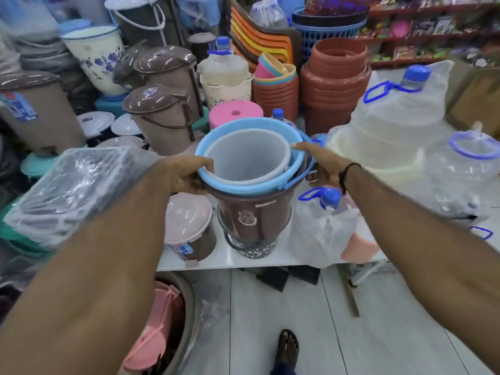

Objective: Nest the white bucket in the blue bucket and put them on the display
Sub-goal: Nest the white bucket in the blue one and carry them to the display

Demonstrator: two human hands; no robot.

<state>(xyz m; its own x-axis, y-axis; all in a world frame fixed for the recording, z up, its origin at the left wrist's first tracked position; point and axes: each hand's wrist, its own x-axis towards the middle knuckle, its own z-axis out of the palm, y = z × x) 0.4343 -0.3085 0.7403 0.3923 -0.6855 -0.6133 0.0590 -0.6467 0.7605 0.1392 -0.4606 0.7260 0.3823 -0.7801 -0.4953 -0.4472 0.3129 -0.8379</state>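
The white bucket (pixel 243 161) sits nested inside the blue bucket (pixel 238 186); only the blue rim and its handle show around it. The pair rests in the mouth of a brown bucket (pixel 254 215) that stands on a dark patterned container on the white display table (pixel 230 259). My left hand (pixel 189 173) grips the blue rim on the left side, thumb over the edge. My right hand (pixel 320 165) holds the right side of the rim, fingertips touching the top edge by the handle.
Brown lidded bins (pixel 165 117) crowd the back left. A wrapped crate (pixel 78 185) lies left. Bagged water jugs (pixel 324 226) and a cream tub stand right. Terracotta pots (pixel 335 85) are stacked behind. A pink-lidded bin (pixel 189 223) stands beside the brown bucket.
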